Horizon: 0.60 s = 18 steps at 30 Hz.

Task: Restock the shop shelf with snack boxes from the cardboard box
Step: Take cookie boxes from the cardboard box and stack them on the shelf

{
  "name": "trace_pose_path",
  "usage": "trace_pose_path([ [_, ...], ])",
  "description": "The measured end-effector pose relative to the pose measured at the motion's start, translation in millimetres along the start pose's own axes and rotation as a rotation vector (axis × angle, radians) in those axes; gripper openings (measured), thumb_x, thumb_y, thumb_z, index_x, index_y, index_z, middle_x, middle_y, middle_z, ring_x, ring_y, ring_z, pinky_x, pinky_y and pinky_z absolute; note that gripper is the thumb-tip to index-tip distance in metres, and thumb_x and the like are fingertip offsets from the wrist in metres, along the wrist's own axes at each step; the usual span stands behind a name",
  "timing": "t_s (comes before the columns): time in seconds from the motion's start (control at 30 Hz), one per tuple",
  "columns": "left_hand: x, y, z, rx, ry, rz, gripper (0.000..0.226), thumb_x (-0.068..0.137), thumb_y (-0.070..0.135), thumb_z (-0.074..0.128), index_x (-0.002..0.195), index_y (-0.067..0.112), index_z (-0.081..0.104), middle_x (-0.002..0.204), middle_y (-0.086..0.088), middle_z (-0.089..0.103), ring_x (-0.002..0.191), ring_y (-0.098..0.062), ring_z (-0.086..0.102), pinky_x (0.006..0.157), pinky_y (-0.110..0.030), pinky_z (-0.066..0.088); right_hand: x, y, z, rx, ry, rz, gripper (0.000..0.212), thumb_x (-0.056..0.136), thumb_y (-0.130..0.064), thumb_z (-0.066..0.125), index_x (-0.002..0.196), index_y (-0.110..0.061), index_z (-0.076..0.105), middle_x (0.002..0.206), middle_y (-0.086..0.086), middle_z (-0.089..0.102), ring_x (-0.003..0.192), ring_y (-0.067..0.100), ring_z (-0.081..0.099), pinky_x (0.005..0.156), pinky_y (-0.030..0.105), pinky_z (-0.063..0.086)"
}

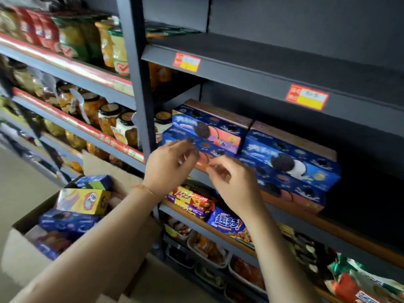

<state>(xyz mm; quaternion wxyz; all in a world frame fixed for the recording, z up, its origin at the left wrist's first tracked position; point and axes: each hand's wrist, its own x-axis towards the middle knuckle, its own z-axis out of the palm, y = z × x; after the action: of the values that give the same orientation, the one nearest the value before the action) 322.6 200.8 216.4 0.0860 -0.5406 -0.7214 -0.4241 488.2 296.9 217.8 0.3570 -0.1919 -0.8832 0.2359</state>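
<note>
Blue snack boxes [288,165] are being kept stacked on dark shelf [349,232], w/ left hand [168,167] & right hand [234,184] being held just in front, fingers loosely curled, nothing gripped; cardboard box [26,252] w/ more boxes is being shown lower left

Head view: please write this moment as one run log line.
left hand: empty, at shelf front | right hand: empty, beside it | blue snack boxes: stacked on shelf | cardboard box: holds more

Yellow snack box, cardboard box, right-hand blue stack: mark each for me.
yellow snack box [84,201], head view, front face.
cardboard box [20,256], head view, outer wall.
right-hand blue stack [290,159], head view, top box front.
</note>
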Motion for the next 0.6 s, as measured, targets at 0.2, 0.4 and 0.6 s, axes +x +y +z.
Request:
trace_pose_path([
  [0.2, -116, -161, -31, 0.037, -0.194, -0.602, 0.029, 0.09, 0.043, 0.048, 0.087, 0.025, 0.071, 0.079, 0.004, 0.071, 0.075, -0.021, 0.066, 0.067, -0.037, 0.053, -10, -11, 176, 0.189, -0.455, 0.285, 0.008, 0.093, -0.02, 0.066, 0.093, -0.017, 0.073, 0.086, -0.009, 0.07, 0.079, -0.002, 0.063, 0.07, 0.015, 0.049],
  [0.4, -200, -308, -67, 0.01, -0.329, -1.07, 0.013, 0.092, 0.029, 0.058, 0.085, 0.021, 0.067, 0.086, -0.003, 0.071, 0.085, -0.025, 0.068, 0.07, -0.031, 0.05, -17, -25, 352, 0.14, -0.785, 0.442, 0.006, 0.089, -0.021, 0.068, 0.094, -0.025, 0.068, 0.088, -0.006, 0.063, 0.082, 0.013, 0.061, 0.073, 0.027, 0.046],
  [0.6, -240, -394, -82, -0.139, -0.351, -1.31, 0.019, 0.092, 0.022, 0.056, 0.094, 0.013, 0.073, 0.094, -0.009, 0.073, 0.089, -0.03, 0.068, 0.082, -0.039, 0.056, -29, -38, 478, -0.001, -0.937, 0.651, 0.046, 0.082, -0.01, 0.073, 0.126, -0.013, 0.058, 0.117, 0.01, 0.048, 0.105, 0.027, 0.056, 0.092, 0.03, 0.043],
])
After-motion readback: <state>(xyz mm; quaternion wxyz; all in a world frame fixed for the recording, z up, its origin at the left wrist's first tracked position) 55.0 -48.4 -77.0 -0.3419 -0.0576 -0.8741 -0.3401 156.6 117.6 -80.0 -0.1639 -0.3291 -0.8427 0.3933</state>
